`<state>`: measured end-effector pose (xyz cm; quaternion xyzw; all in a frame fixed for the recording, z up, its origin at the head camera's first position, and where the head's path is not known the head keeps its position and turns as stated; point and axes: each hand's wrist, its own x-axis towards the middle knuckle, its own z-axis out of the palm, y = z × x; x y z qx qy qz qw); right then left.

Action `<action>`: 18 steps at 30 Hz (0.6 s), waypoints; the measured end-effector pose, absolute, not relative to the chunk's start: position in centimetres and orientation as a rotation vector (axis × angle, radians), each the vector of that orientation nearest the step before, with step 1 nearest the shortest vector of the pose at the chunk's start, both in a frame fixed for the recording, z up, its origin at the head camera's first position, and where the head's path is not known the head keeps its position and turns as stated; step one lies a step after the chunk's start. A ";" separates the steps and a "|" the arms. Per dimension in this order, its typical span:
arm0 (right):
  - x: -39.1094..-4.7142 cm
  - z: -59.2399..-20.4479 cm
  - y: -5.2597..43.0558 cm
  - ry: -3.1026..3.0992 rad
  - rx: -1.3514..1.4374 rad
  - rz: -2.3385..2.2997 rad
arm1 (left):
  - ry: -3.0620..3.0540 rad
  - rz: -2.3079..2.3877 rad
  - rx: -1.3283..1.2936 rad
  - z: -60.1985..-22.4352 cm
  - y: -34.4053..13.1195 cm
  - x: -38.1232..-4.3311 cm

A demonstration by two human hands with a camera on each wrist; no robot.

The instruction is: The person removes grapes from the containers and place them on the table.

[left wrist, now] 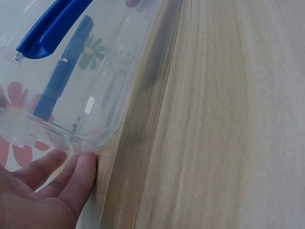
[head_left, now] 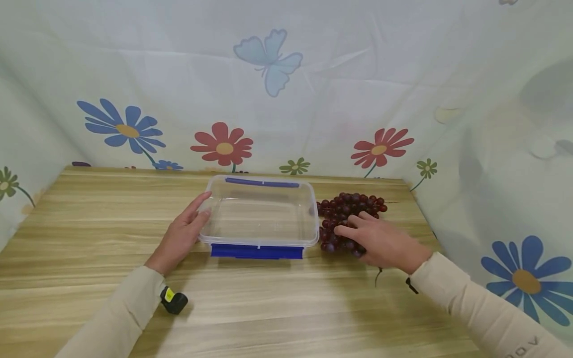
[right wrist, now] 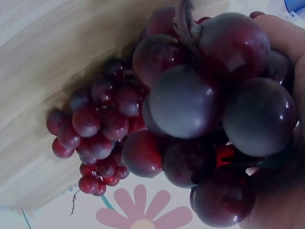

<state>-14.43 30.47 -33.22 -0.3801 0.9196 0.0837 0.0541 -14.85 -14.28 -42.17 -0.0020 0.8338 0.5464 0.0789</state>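
Observation:
A clear plastic container (head_left: 259,223) with blue clips (head_left: 256,251) sits in the middle of the wooden table. At its left side, my left hand (head_left: 179,233) holds the rim. Several fingertips (left wrist: 86,160) lie against the outer wall in the left wrist view. To the right of the container is a bunch of dark red grapes (right wrist: 186,100), which my right hand (head_left: 380,241) grips from above. More grapes (right wrist: 95,119), smaller in the right wrist view, lie beyond it; they look like a second bunch. The right thumb and fingers are partly hidden by grapes.
The wooden table (head_left: 89,238) meets a flower-printed cloth (head_left: 313,114) at the back and right. A black device with a yellow label (head_left: 173,300) is on the left wrist. A dark strap (head_left: 412,286) shows at the right cuff.

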 end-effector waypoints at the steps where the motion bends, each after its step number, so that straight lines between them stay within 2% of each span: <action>1: -14.4 -33.4 30.4 2.793 -1.155 0.257 | 2.494 1.635 -0.007 -42.1 -14.3 -14.9; 18: -14.1 -35.6 29.9 2.790 -1.235 0.278 | 2.501 1.635 0.002 -42.4 -14.4 -15.1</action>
